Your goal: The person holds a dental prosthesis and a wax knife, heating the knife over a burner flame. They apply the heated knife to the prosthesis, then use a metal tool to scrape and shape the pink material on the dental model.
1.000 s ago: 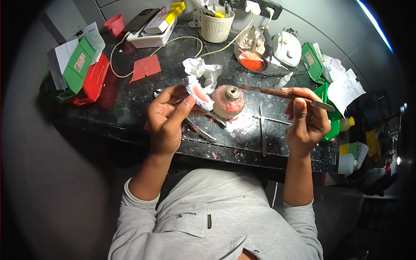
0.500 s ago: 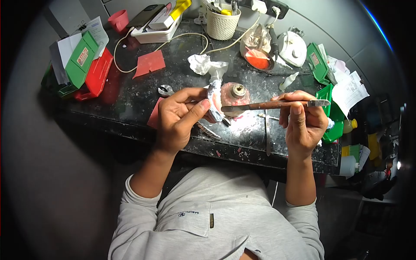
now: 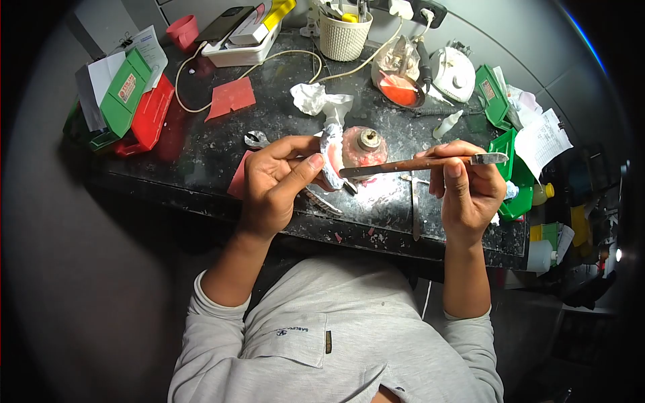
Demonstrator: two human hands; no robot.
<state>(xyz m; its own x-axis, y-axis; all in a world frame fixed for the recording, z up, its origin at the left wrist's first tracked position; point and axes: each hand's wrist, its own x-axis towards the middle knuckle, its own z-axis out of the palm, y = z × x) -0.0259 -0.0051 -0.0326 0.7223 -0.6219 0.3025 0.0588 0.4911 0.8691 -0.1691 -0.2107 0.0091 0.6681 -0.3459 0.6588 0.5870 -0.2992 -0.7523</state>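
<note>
The left hand (image 3: 272, 185) is closed on a white plaster dental cast (image 3: 331, 156), thumb on the near side and fingers curled over the far side. The cast stands on edge above the front part of the dark worktop (image 3: 201, 154) rather than resting on it. The right hand (image 3: 467, 191) is wrapped round a wooden-handled wax knife (image 3: 410, 164), pinching it toward its right end, where a second metal blade sticks out past the fingers. The knife's long axis runs almost level across the view, from the right hand toward the left, dipping slightly at the left end. Its working blade ends right at the lower right edge of the cast, so the cast lies straight off the tip of the tool, to the left of the right hand's grip. Whether the blade actually touches the plaster or stops just beside it cannot be told from this angle. The left hand is the nearer one to the cast, being the hand that carries it; the right hand reaches it only through the length of the knife. A spirit lamp (image 3: 366, 144) with a brass wick holder stands on the worktop just behind the blade and the cast, between the two hands. A loose metal instrument (image 3: 414, 208) lies on the bench below the knife handle, and a crumpled tissue (image 3: 312, 99) sits farther back.
</note>
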